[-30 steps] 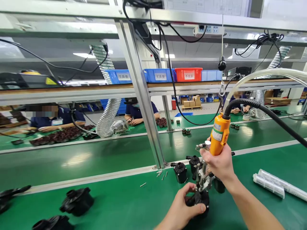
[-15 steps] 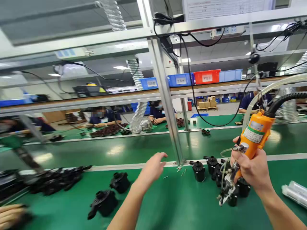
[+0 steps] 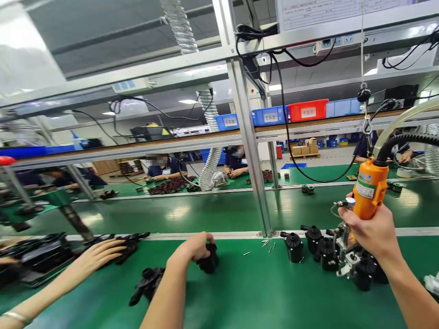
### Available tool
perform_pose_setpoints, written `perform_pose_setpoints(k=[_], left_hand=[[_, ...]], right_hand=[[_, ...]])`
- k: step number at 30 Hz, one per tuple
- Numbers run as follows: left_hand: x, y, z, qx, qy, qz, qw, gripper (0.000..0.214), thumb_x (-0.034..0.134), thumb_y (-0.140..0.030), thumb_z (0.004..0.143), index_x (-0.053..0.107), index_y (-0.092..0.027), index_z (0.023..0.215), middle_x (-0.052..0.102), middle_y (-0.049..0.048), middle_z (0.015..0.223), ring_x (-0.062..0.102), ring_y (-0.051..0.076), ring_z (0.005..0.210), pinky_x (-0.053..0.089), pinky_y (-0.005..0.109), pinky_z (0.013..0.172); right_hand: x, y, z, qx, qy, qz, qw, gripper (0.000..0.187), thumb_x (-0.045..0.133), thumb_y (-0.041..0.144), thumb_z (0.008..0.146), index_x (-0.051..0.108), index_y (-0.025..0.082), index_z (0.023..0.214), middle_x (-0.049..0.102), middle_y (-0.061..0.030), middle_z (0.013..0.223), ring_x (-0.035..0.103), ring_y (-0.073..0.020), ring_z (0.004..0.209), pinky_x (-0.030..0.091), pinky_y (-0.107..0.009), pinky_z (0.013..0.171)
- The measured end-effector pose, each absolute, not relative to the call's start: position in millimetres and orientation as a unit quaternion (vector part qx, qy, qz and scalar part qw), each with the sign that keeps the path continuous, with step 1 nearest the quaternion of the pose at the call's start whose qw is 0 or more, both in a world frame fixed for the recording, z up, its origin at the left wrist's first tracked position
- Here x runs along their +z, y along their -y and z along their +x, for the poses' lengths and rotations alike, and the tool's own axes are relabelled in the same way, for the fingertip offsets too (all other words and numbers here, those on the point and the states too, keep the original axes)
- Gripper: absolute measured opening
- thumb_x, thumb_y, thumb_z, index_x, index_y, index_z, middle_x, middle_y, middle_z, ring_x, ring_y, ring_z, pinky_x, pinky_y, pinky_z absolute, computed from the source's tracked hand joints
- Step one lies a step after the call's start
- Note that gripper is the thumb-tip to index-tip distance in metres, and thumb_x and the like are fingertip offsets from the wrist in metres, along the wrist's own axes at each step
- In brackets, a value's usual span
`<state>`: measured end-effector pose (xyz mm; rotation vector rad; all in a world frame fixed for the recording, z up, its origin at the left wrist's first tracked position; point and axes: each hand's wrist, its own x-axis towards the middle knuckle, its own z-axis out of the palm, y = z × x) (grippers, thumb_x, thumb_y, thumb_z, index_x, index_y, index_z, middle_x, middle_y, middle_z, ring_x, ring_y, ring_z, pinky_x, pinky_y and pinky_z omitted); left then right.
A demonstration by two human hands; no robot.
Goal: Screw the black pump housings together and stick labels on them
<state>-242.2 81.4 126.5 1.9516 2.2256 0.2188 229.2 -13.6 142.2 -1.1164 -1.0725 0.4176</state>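
Across the line from me, a red bin on the shelf bears a tag reading "不良品", while the labelled blue bins beside it show "工具" and a third character too blurred to read. Print on the white and green sticker of an orange power tool and on a paper sheet overhead is too small to make out.

Half a second ago the worker's left hand reached empty over the green table; now its fingers clasp a black housing from above, left of the foot of a metal post. Whether the housing is lifted, I cannot tell. The tool stands more upright than it did, and a co-worker's hand now stretches over black parts at far left.

The left forearm slants up from the near edge, wrist bent, knuckles high. The right hand wraps firmly around the tool's body, its metal fitting pointing down beside a cluster of upright housings. Another housing sits behind the left forearm; small pins lie loose near the post.
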Motion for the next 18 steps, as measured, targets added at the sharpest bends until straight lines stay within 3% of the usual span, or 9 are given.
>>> perform_pose_setpoints(k=[2, 4, 7, 9, 13, 18], left_hand=[[121.1, -77.3, -212.0, 0.042, -0.676, 0.72, 0.147, 0.033, 0.082, 0.003, 0.067, 0.08, -0.017, 0.093, 0.073, -0.0015, 0.081, 0.072, 0.024, 0.082, 0.057, 0.032, 0.078], [107.0, -67.7, -168.1, 0.04, -0.597, 0.777, 0.195, 0.044, 0.082, 0.001, 0.06, 0.082, -0.023, 0.097, 0.075, -0.0008, 0.097, 0.071, 0.027, 0.097, 0.054, 0.032, 0.087], [69.2, -45.3, -90.5, 0.084, -0.488, 0.826, 0.268, 0.046, 0.085, -0.018, 0.069, 0.079, -0.03, 0.112, 0.071, 0.0007, 0.12, 0.067, 0.026, 0.11, 0.052, 0.031, 0.097], [39.1, -29.8, -44.9, 0.21, -0.408, 0.799, 0.389, 0.047, 0.084, -0.031, 0.074, 0.076, -0.025, 0.12, 0.067, 0.0076, 0.128, 0.064, 0.029, 0.114, 0.053, 0.035, 0.098], [-5.4, -11.8, 3.3, 0.285, -0.378, 0.678, 0.562, 0.059, 0.086, -0.05, 0.077, 0.073, -0.024, 0.129, 0.072, 0.0074, 0.124, 0.066, 0.03, 0.111, 0.054, 0.039, 0.1], [-22.3, -11.1, 7.8, 0.315, -0.36, 0.633, 0.608, 0.066, 0.089, -0.057, 0.076, 0.073, -0.021, 0.129, 0.076, 0.0059, 0.112, 0.067, 0.03, 0.106, 0.054, 0.038, 0.097]], right_hand=[[145.0, 18.1, 225.4, 0.203, 0.476, -0.472, 0.714, 0.044, 0.087, 0.041, 0.067, 0.066, 0.02, 0.1, 0.065, 0.0017, 0.07, 0.055, -0.0144, 0.052, 0.05, -0.025, 0.046], [146.7, 23.3, 220.3, 0.224, 0.472, -0.441, 0.73, 0.044, 0.087, 0.036, 0.067, 0.066, 0.02, 0.101, 0.065, 0.0021, 0.071, 0.055, -0.0134, 0.052, 0.048, -0.024, 0.046], [148.3, 31.1, 213.5, 0.251, 0.46, -0.39, 0.757, 0.046, 0.088, 0.032, 0.065, 0.064, 0.02, 0.103, 0.06, 0.0052, 0.067, 0.052, -0.0115, 0.051, 0.046, -0.023, 0.046], [149.0, 35.2, 211.2, 0.255, 0.452, -0.355, 0.778, 0.048, 0.087, 0.029, 0.065, 0.063, 0.021, 0.106, 0.056, 0.0073, 0.066, 0.049, -0.0104, 0.05, 0.045, -0.023, 0.047], [149.6, 39.1, 212.5, 0.221, 0.444, -0.313, 0.81, 0.049, 0.082, 0.021, 0.066, 0.062, 0.023, 0.111, 0.057, 0.0067, 0.072, 0.05, -0.0108, 0.053, 0.048, -0.026, 0.051], [152.1, 38.7, 213.1, 0.226, 0.453, -0.291, 0.812, 0.043, 0.081, 0.017, 0.068, 0.062, 0.023, 0.106, 0.053, 0.0081, 0.068, 0.044, -0.008, 0.049, 0.044, -0.023, 0.046]])
